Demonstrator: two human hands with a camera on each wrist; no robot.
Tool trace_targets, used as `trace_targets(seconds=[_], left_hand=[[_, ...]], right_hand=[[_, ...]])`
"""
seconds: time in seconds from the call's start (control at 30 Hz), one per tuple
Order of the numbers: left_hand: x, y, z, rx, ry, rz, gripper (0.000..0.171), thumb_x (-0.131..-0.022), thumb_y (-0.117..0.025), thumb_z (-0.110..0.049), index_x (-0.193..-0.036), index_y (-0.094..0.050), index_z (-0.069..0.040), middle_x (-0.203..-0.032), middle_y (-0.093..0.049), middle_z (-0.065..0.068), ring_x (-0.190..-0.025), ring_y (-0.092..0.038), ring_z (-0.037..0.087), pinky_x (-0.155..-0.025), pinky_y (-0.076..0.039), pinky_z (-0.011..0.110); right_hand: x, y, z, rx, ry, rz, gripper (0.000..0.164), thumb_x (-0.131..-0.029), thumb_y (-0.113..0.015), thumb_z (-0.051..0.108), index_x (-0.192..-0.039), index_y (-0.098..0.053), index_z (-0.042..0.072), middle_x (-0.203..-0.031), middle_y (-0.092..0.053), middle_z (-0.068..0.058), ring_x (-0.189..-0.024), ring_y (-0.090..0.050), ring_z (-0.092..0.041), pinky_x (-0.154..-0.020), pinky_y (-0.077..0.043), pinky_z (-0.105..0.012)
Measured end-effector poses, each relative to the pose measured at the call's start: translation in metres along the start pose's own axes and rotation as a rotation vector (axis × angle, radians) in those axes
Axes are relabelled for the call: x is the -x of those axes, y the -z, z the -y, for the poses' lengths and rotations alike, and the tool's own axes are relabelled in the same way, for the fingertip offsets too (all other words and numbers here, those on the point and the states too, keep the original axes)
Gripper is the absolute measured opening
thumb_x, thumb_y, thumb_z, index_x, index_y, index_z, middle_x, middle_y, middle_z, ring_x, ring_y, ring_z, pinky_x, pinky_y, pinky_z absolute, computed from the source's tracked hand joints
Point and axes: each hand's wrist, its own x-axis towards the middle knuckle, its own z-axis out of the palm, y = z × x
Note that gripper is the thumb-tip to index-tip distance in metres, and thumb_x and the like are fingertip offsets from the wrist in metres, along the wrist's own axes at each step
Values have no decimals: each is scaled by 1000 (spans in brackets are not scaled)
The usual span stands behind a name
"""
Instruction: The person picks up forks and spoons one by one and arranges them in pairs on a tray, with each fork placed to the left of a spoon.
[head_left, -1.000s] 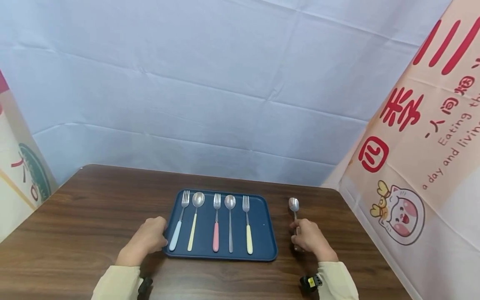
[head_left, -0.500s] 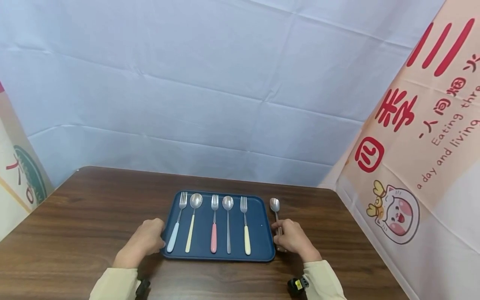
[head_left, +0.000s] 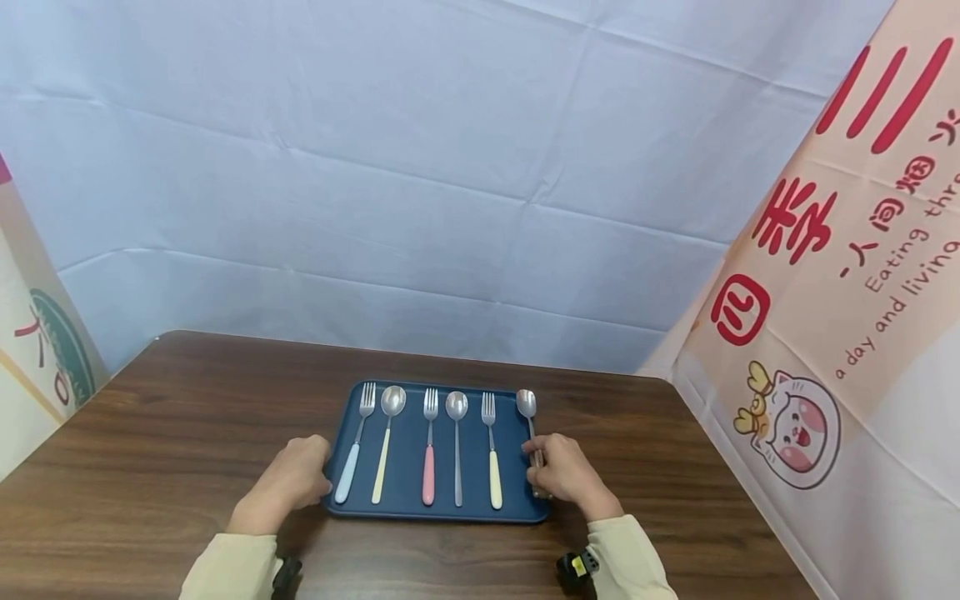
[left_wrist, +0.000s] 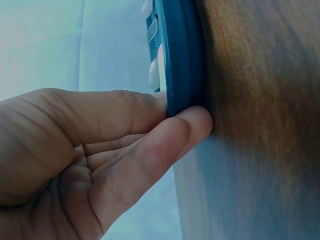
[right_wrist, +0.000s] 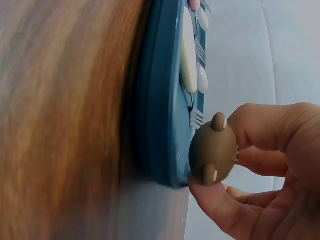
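Observation:
My left hand (head_left: 294, 475) pinches the left rim of a dark blue tray (head_left: 406, 467), with thumb and fingers on either side of the edge in the left wrist view. My right hand (head_left: 566, 473) holds a spoon (head_left: 527, 404) by its handle over the tray's right edge. A brown, bear-head-shaped handle end (right_wrist: 214, 151) shows in the right wrist view. On the tray lie, left to right, a blue-handled fork (head_left: 348, 468), a yellow-handled spoon (head_left: 380, 475), a pink-handled fork (head_left: 428, 475), an all-silver spoon (head_left: 457, 458) and a yellow-handled fork (head_left: 495, 479).
The tray sits on a dark wooden table (head_left: 187, 417). A pale cloth (head_left: 375, 208) hangs behind the table, and a printed banner (head_left: 810, 250) hangs at the right.
My right hand has carried the spoon leftward from the table at the right to the tray's right edge. My left hand has kept hold of the tray.

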Motion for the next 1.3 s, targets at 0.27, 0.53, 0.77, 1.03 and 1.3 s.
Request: trace_targets(seconds=[0.27,0.53,0.77,1.03,1.3], left_hand=[[0,0,1,-6,-18,-12,15,-68,-64,9,-69,-53,-1,-59,-46,6,-50,-46,18,-46,-38,29],[-1,0,2,-4,-13,-6,13,-69,-64,8,-70,-54,0,-59,-47,6,-51,-46,18,-46,-38,29],[0,0,1,-4,-8,-7,14,-69,-64,8,-69,-53,-1,-59,-47,6,-51,-47,18,-46,-39,29],[-1,-1,-1,5,0,0,15,-69,-66,9,-70,-54,0,-60,-48,6,-51,-48,17,-47,-41,29],[2,-4,0,30,11,-4,11,-72,-64,6,-71,-54,0,-60,-47,6,-51,-47,18,-47,-39,30]], right_hand=[[-2,-8,5,33,31,37,32,-69,-62,-5,-101,-66,-6,-92,-65,-11,-67,-50,-14,-64,-45,-31],[-2,-14,7,72,37,52,30,-72,-66,-1,-102,-67,-3,-101,-65,-13,-79,-54,-17,-69,-47,-35],[-2,-15,8,102,49,34,27,-71,-68,1,-98,-68,-2,-94,-66,-11,-76,-55,-16,-68,-48,-36],[-2,-16,8,147,33,12,27,-71,-70,2,-98,-67,0,-96,-64,-12,-81,-54,-20,-75,-47,-41],[5,-12,12,76,-6,54,33,-78,-70,6,-109,-62,-1,-101,-60,-14,-87,-52,-24,-77,-45,-45]])
